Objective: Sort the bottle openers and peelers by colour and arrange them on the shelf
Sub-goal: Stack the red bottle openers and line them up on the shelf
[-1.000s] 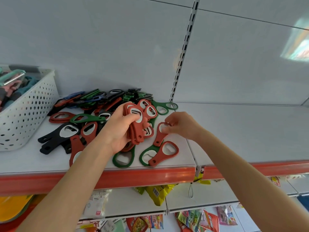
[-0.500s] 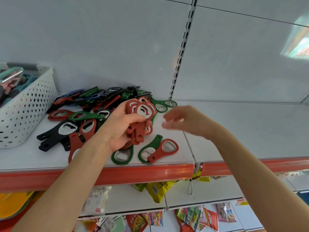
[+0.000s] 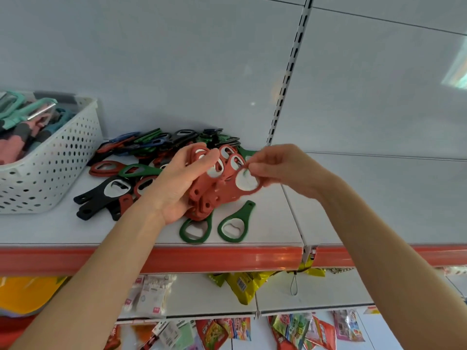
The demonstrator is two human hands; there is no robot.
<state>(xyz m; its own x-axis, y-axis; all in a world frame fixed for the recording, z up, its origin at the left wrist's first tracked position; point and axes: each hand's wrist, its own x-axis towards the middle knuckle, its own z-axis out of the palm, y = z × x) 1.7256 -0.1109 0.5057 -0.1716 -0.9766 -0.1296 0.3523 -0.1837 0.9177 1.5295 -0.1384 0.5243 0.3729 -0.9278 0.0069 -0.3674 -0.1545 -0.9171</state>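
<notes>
Where openers (image 3: 141, 170) pile, white shelf (image 3: 50, 228), red edge (image 3: 202, 258), pale backboard (image 3: 151, 72)

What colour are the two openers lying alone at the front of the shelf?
The left opener and right opener are both dark green; the head view shows it.

Shop aisle, white slotted shelving (image 3: 379, 203) with red price rails (image 3: 227, 258), packaged snacks (image 3: 242, 284) (hung below)

No words or numbers can be read. Well below the fingers (image 3: 264, 170), a yellow packet (image 3: 249, 290) carries a barcode (image 3: 241, 284) with digits too small to tell. Print on the snack packets (image 3: 214, 332) and white packets (image 3: 151, 294) there is blurred.
</notes>
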